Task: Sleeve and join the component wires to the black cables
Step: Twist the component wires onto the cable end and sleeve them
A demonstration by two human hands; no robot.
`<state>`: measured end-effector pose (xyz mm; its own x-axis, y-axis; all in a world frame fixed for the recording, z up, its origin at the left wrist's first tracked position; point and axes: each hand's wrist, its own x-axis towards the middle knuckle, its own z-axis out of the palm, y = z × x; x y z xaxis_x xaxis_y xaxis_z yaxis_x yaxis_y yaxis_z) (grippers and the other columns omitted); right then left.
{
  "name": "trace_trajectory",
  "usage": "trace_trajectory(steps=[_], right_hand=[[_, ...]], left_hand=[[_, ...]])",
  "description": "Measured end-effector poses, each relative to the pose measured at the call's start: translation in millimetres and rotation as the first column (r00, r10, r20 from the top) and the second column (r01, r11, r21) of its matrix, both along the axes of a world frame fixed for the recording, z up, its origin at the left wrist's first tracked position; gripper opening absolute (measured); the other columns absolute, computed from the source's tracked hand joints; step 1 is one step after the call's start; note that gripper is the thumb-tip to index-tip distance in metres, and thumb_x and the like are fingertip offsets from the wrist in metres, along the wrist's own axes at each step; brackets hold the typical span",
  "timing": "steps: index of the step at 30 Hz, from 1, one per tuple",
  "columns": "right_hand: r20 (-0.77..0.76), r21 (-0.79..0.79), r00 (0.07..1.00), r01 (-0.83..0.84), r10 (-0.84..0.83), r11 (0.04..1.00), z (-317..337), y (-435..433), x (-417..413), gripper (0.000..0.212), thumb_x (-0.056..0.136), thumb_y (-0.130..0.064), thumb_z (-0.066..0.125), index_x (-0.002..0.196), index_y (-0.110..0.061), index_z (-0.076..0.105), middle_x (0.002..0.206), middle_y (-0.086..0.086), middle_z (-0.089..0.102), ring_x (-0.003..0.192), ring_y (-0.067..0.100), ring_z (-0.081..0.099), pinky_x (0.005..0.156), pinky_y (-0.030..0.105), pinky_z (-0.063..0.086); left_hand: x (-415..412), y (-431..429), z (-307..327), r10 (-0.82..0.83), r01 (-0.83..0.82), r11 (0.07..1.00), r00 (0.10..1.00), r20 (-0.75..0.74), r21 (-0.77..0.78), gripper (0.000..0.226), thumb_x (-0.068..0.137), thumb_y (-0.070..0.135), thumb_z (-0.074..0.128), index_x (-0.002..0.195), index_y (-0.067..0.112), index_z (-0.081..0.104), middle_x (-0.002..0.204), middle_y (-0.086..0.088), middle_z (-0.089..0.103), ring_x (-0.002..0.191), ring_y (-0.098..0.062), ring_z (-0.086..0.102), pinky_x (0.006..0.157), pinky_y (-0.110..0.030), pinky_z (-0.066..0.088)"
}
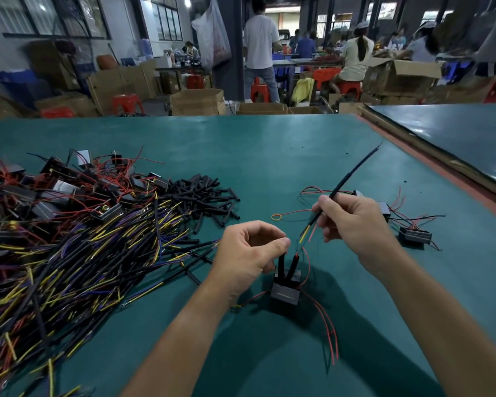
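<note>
Table: a broad green-matted work table (269,156) fills the near and middle scene. A second dark green table (455,138) lies far right, past a wooden edge.
Cable heap: a big tangle of black cables with yellow and purple wire ends (69,267) covers the near left of the mat.
Component pile: black box-shaped components with thin red wires (55,190) are heaped at the far left, touching the cable heap.
Sleeve pile: short black tube sleeves (201,190) lie just right of the component pile.
Right hand: the right hand (355,224), right of centre, wraps fingers and thumb around one long black cable (352,170) that slants up toward the far right. The cable's near end shows a bared yellow wire (305,233) and a red one, pointing toward the left hand.
Left hand: the left hand (246,253), near centre, is curled, with thumb and forefinger pinching the top of an upright black sleeve (281,265).
Component in work: a small black box component (286,293) sits just below the left hand. The pinched sleeve and a second, tilted sleeve (292,266) rise from its top. I cannot tell whether it touches the mat. Its loose red wires (327,325) trail to the near right.
Loose components: a few more black box units (414,236) lie on the mat to the right of the right hand.
Wire loop: a red wire with a small yellow loop (276,216) lies between the hands, on the far side.
</note>
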<state>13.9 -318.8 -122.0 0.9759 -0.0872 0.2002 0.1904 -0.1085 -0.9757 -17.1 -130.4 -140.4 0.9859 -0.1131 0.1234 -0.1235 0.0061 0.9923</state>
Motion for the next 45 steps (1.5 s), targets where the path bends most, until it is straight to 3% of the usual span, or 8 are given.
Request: trace_trajectory(steps=[4,14,21,29,45], right_hand=[[-0.024,0.052,0.995,-0.099,0.1,0.994,-0.5,8.2,-3.8,0.028,0.101,-0.014,0.052,0.078,-0.004,0.067,0.054,0.0,0.061,0.043,0.012,0.052,0.045,0.023,0.049],[-0.011,0.095,0.991,-0.131,0.132,0.987,2.1,8.3,-8.6,0.025,0.101,-0.01,0.05,0.081,-0.004,0.065,0.058,0.002,0.062,0.047,0.015,0.054,0.049,0.025,0.051],[-0.008,0.107,0.978,-0.207,0.209,0.973,4.4,8.5,-10.3,0.007,0.092,0.0,0.061,0.087,-0.004,0.064,0.061,0.001,0.063,0.051,0.014,0.054,0.052,0.025,0.053],[-0.001,0.037,0.974,-0.228,0.229,0.973,1.0,11.0,-11.7,0.015,0.08,0.004,0.073,0.078,-0.009,0.066,0.061,0.001,0.068,0.055,0.011,0.062,0.057,0.024,0.057],[0.002,0.148,0.977,-0.209,0.211,0.967,5.8,10.1,-13.3,0.021,0.084,0.013,0.065,0.089,-0.006,0.057,0.072,0.004,0.071,0.066,0.023,0.071,0.058,0.028,0.059]], left_hand=[[0.5,-0.1,-0.6,0.016,-0.016,1.0,1.0,0.005,0.026,0.005,0.083,0.004,0.073,0.081,0.008,0.071,0.064,-0.005,0.068,0.041,-0.01,0.047,0.043,-0.019,0.042],[-1.3,0.3,0.5,-0.02,0.021,0.999,1.0,-0.013,0.026,0.008,0.085,0.003,0.071,0.079,0.007,0.075,0.065,-0.006,0.069,0.044,-0.011,0.047,0.046,-0.022,0.044],[0.4,-0.1,1.4,-0.012,0.012,1.0,1.0,0.006,0.029,0.013,0.084,0.0,0.071,0.074,0.01,0.074,0.062,-0.004,0.068,0.042,-0.011,0.047,0.045,-0.02,0.043],[-0.9,-0.2,1.9,-0.014,0.013,0.999,0.999,0.029,0.031,0.016,0.082,0.001,0.074,0.072,0.013,0.074,0.06,-0.002,0.066,0.043,-0.009,0.048,0.045,-0.021,0.042],[-3.1,2.0,5.8,-0.074,0.074,0.996,0.997,-0.01,0.039,0.011,0.085,0.003,0.071,0.08,0.012,0.074,0.064,-0.002,0.07,0.043,-0.01,0.049,0.045,-0.02,0.043]])
